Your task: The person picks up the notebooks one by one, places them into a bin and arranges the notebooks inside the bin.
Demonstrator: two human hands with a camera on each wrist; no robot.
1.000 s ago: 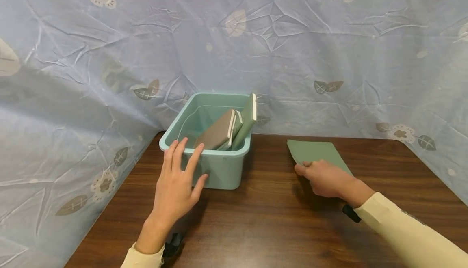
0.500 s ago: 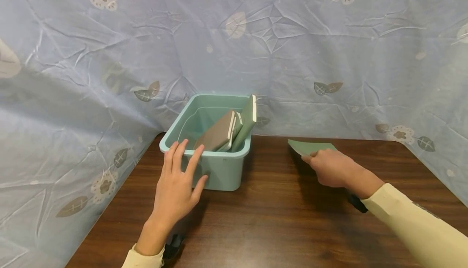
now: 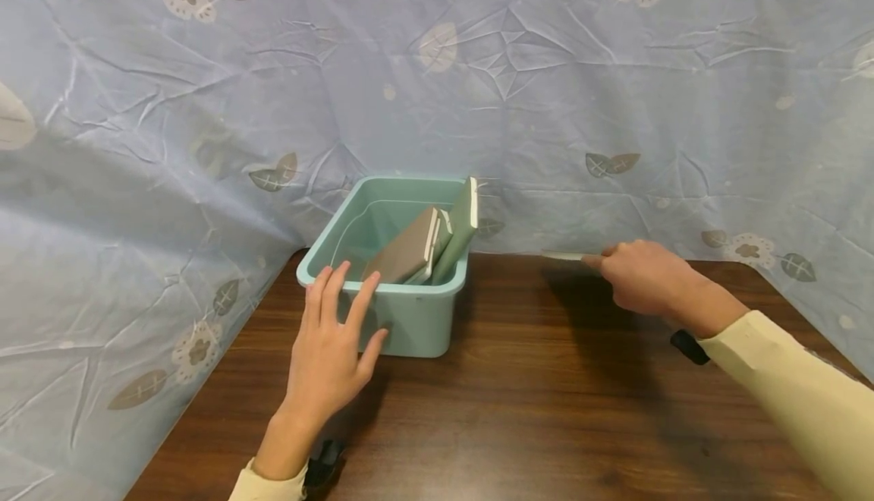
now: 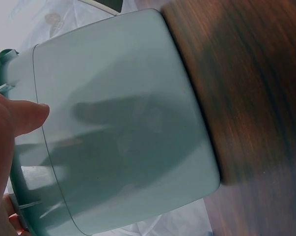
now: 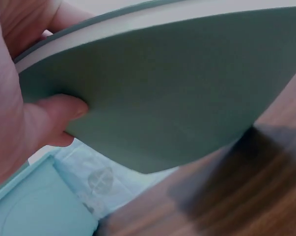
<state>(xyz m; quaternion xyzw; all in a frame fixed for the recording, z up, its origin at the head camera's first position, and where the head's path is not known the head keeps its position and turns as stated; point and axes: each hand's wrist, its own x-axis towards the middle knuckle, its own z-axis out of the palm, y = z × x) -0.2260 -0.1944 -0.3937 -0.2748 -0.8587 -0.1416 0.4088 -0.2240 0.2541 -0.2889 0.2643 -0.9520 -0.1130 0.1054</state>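
My right hand (image 3: pixel 645 277) pinches a green notebook (image 5: pixel 187 98) by its edge, over the right side of the table. In the right wrist view the thumb presses one cover, with pale page edges showing above it. From the head only a thin pale edge of that notebook shows, left of the fingertips. A teal plastic bin (image 3: pixel 410 322) stands left of centre. My left hand (image 3: pixel 328 360) has its fingers spread at the bin's near rim, thumb beside the front wall. Inside the bin lean a brown notebook (image 3: pixel 403 249) and a taller green notebook (image 3: pixel 459 231).
The brown wooden table (image 3: pixel 505 402) carries the bin at its back left. Behind it hangs a pale blue floral cloth (image 3: pixel 546 106), close along the far edge. More notebook edges show between the two leaning ones. A dark shadow falls on the wood below my right hand.
My right hand has risen and moved slightly right and away with the green notebook, which has tipped from showing its cover to nearly edge-on. My left hand and the bin have stayed put.
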